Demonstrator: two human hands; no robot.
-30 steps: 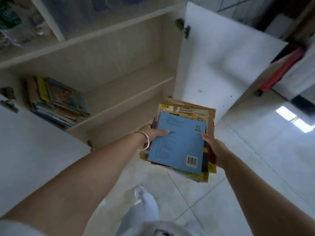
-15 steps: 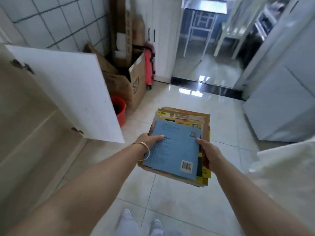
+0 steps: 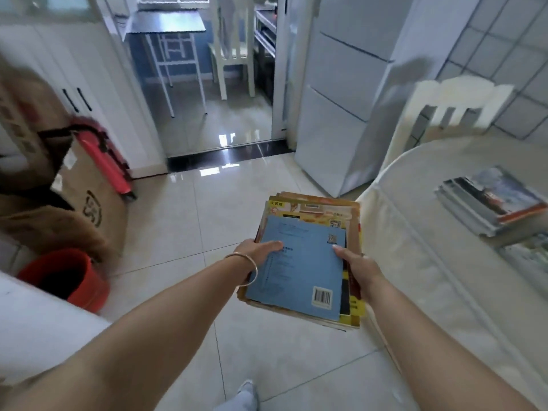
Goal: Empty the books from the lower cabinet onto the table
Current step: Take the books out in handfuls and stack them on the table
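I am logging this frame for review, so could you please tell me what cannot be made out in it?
- Fingers of left hand and right hand: head view, hidden under the stack of books; only the thumbs show in each grip.
- Book count: covered by the blue book on top.
- Second pile on the table: blurred; its neighbour is cut by the right edge.
- Cabinet: out of frame.

Stack of books (image 3: 308, 262), blue back cover with barcode uppermost, held level above the tiled floor just beside the white-draped table (image 3: 444, 262); two further book stacks (image 3: 489, 200) lie on it.
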